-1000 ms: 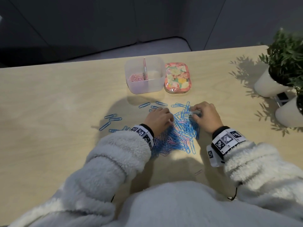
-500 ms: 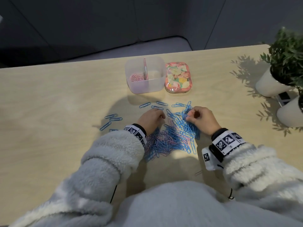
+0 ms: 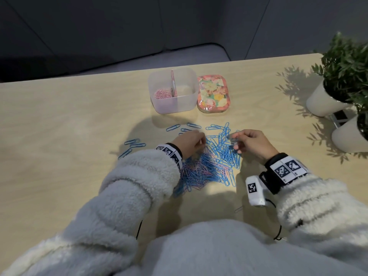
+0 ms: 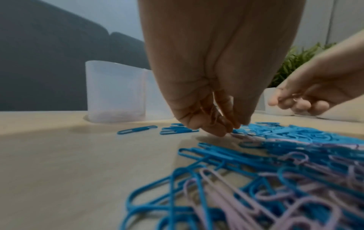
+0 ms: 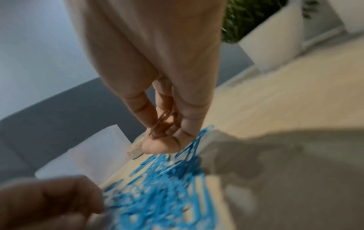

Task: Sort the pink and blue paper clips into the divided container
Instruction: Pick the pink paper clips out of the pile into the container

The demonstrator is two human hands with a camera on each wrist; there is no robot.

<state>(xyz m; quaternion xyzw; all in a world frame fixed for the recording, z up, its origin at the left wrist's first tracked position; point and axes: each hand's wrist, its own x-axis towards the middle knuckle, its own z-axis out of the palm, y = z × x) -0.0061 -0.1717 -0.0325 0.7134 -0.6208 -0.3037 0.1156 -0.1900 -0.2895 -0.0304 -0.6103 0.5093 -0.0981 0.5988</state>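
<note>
A heap of blue and pink paper clips (image 3: 211,164) lies on the table in front of me. My left hand (image 3: 200,141) hovers at the heap's far left edge with its fingers curled round a few pink clips (image 4: 209,114). My right hand (image 3: 235,140) is lifted just above the heap's far right side and pinches pink clips (image 5: 163,120) between thumb and fingers. The clear divided container (image 3: 186,105) stands beyond the heap. Its left compartment holds pink clips (image 3: 162,94); the right compartment looks bare.
A floral lid (image 3: 214,94) lies right of the container. Loose blue clips (image 3: 135,143) are scattered left of the heap. Two white plant pots (image 3: 322,102) stand at the table's right edge.
The right hand has risen off the heap with pink clips pinched in it. The left hand has shifted a little toward the far left of the heap, with its fingers still curled.
</note>
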